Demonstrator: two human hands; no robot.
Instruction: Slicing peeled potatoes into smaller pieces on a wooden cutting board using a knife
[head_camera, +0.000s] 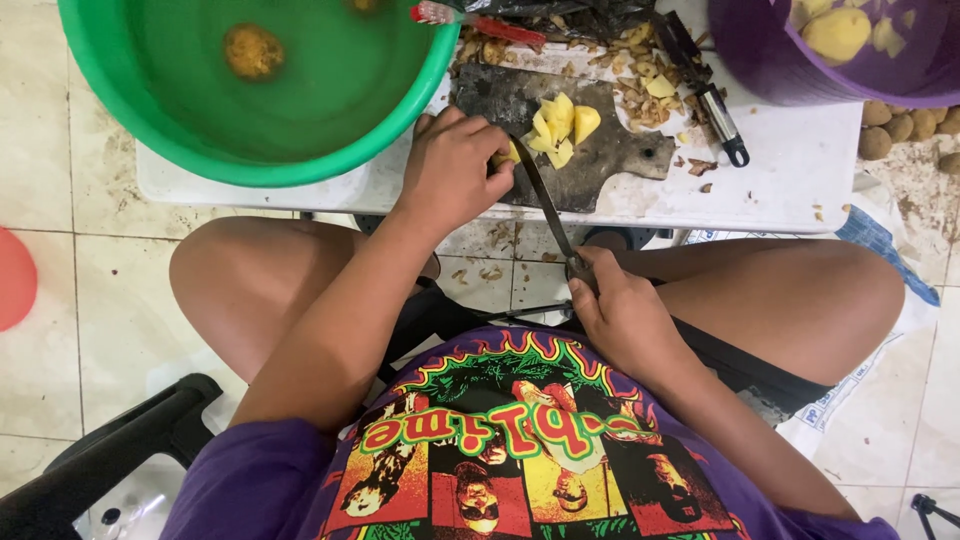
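My left hand (452, 172) presses down on a piece of peeled potato (509, 154) at the near left of a dark cutting board (600, 160). My right hand (618, 305) grips the handle of a long knife (542, 198), whose blade slants up onto the board beside my left fingers. A small heap of yellow potato pieces (560, 128) lies in the middle of the board.
A green basin (160, 120) of water with a potato (252, 50) in it stands at the left of the white table (790, 170). A purple bucket (770, 70) with peeled potatoes is at the upper right. Peelings (640, 90), a peeler (712, 100) and a red-handled tool (470, 20) lie behind the board. Unpeeled potatoes (900, 125) lie on the floor.
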